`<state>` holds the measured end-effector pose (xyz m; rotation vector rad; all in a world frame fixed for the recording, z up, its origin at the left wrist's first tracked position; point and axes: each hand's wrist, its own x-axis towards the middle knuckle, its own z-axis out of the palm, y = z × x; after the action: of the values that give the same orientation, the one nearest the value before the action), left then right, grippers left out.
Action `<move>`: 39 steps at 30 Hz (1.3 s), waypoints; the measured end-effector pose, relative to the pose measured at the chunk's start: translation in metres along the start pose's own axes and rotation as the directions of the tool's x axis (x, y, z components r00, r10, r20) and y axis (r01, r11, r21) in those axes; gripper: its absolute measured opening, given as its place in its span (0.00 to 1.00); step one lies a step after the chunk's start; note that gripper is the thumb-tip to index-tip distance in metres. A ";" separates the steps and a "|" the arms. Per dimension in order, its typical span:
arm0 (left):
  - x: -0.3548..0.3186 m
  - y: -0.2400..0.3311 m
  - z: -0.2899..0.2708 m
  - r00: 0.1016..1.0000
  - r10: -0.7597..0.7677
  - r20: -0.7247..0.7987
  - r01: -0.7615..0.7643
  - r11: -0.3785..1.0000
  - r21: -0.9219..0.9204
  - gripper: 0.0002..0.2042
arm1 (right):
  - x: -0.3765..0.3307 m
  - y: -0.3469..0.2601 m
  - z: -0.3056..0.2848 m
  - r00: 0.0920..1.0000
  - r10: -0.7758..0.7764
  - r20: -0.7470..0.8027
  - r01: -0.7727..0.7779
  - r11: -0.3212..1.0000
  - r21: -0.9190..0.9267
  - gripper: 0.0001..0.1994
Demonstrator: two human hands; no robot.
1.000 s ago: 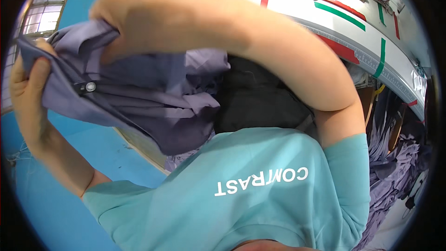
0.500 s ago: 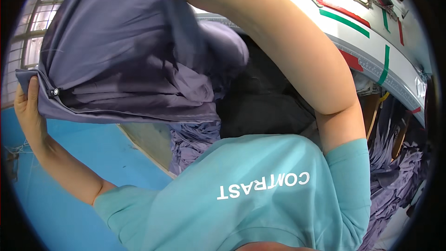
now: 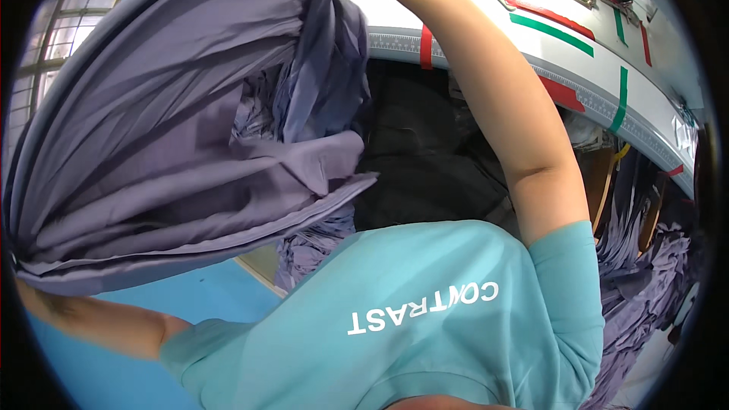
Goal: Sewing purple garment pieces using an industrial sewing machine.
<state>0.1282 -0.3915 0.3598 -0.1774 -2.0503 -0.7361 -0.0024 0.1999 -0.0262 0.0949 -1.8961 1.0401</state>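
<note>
A large purple garment (image 3: 167,144) is held spread high across the left of the view, in front of the white desk (image 3: 471,38) marked with red and green tape. Both hands are hidden by the cloth or lie past the frame, so their grip cannot be told. More purple fabric (image 3: 645,296) is piled at the right.

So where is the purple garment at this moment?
In the head view the purple garment fills the left half, lifted in front of the person's chest, left of the raised right arm and the white table.
</note>
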 end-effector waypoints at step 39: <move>-0.161 0.073 0.310 0.575 0.138 0.806 0.076 0.972 -0.221 0.05 | 0.002 -0.045 -0.089 0.676 -0.050 0.735 -0.367 0.842 0.395 0.09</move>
<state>0.0242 -0.1322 0.1373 -0.8369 -2.8220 -0.9902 0.0789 0.2341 0.0210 0.7729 -2.2786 1.8308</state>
